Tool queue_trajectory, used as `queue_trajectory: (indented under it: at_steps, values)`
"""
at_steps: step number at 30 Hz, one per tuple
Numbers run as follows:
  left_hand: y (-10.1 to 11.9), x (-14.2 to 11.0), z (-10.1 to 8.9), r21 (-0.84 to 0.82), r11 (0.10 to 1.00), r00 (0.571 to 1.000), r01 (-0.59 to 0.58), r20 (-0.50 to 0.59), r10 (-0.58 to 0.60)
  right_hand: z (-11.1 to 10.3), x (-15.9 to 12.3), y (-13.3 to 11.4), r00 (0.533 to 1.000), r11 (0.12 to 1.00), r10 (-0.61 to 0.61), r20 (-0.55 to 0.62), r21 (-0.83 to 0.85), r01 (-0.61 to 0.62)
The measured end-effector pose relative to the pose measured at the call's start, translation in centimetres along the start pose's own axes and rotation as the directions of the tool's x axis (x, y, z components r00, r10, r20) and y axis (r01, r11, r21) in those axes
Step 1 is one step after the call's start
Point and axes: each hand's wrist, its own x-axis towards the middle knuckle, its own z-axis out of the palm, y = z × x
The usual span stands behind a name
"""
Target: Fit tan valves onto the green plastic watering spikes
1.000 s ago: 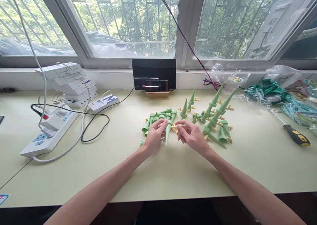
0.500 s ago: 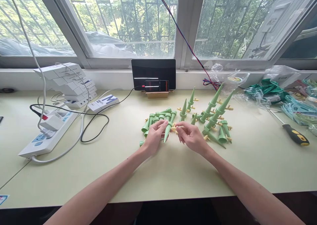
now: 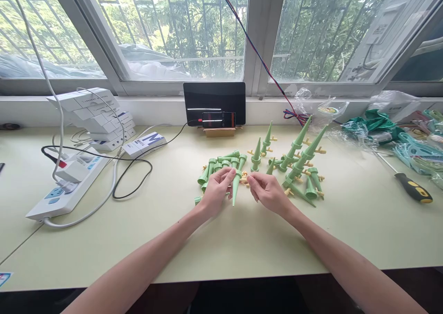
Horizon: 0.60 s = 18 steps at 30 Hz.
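My left hand is closed around a green plastic watering spike, its tip pointing down toward me. At the spike's right side, the fingers of my right hand pinch a small yellow valve; whether it is fully seated in the spike cannot be made out. Behind my left hand lies a pile of green spike parts, partly covered by it. To the right of my hands, several green spikes with yellow valves stand or lie in a group. A few yellow pieces show between my hands, partly hidden.
A white power strip with cables and stacked white boxes are at the left. A tablet and phone lean at the back. At the right lie a screwdriver and green plastic bags.
The spike in my left hand has turned so its tip points more straight down and slightly right. My right hand has stayed at the yellow valve, its fingers shifting slightly.
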Motion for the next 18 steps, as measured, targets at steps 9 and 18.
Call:
queue_trajectory:
  at_steps: [9,18]
  values:
    - [-0.24,0.09,-0.02,0.055,0.998,0.999,-0.04,0.017,0.039,0.2,0.2,0.44,0.996,0.983,0.071,0.049,0.168,-0.078]
    - [-0.31,0.07,-0.21,0.119,0.987,0.994,-0.107,0.035,0.104,0.32,0.25,0.43,0.984,0.912,0.146,0.106,0.37,-0.175]
